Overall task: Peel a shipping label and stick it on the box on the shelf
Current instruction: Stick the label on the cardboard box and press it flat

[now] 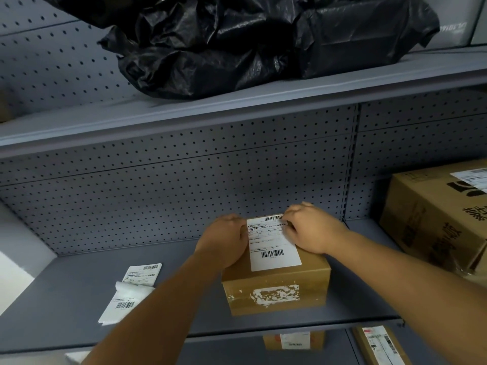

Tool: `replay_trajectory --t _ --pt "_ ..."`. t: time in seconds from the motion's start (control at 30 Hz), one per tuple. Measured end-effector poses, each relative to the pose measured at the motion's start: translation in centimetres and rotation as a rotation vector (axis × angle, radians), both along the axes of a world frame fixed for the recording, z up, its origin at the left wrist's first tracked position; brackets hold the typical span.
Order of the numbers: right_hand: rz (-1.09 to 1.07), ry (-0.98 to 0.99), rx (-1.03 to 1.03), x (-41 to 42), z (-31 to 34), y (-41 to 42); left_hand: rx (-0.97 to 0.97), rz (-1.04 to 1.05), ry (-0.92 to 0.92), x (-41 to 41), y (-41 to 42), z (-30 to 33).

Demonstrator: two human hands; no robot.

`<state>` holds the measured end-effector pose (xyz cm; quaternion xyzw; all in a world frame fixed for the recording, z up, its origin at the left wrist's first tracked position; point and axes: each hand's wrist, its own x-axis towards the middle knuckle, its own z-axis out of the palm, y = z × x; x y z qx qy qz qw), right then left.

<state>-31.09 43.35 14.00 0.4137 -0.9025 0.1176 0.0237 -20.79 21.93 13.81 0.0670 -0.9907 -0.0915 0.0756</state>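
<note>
A small brown cardboard box (276,291) stands on the grey shelf (184,299). A white shipping label (272,248) with barcodes lies flat on its top. My left hand (224,241) rests against the box's left top edge beside the label. My right hand (308,227) presses with bent fingers on the label's upper right corner. Torn white label remains show on the box's front face (274,295). More labels on a backing strip (131,291) lie on the shelf to the left, one corner curled up.
A large cardboard box (437,214) sits on the right of the same shelf. Black plastic bags (250,43) fill the shelf above. A perforated back panel (171,185) stands behind. Labelled parcels (295,339) lie on the shelf below.
</note>
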Motion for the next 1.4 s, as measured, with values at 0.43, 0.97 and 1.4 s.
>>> replay_trajectory --t 0.43,0.97,1.4 --pt "0.157 -0.035 0.002 1.2 -0.3 -0.1 0.036 -0.098 -0.016 1.4 1.6 -0.1" --pt "0.235 -0.071 0.009 3.1 0.1 0.6 0.136 -0.167 0.037 2.9 3.4 -0.1" --pt "0.213 -0.051 0.021 1.7 -0.2 3.5 0.120 -0.062 0.082 4.6 1.4 -0.7"
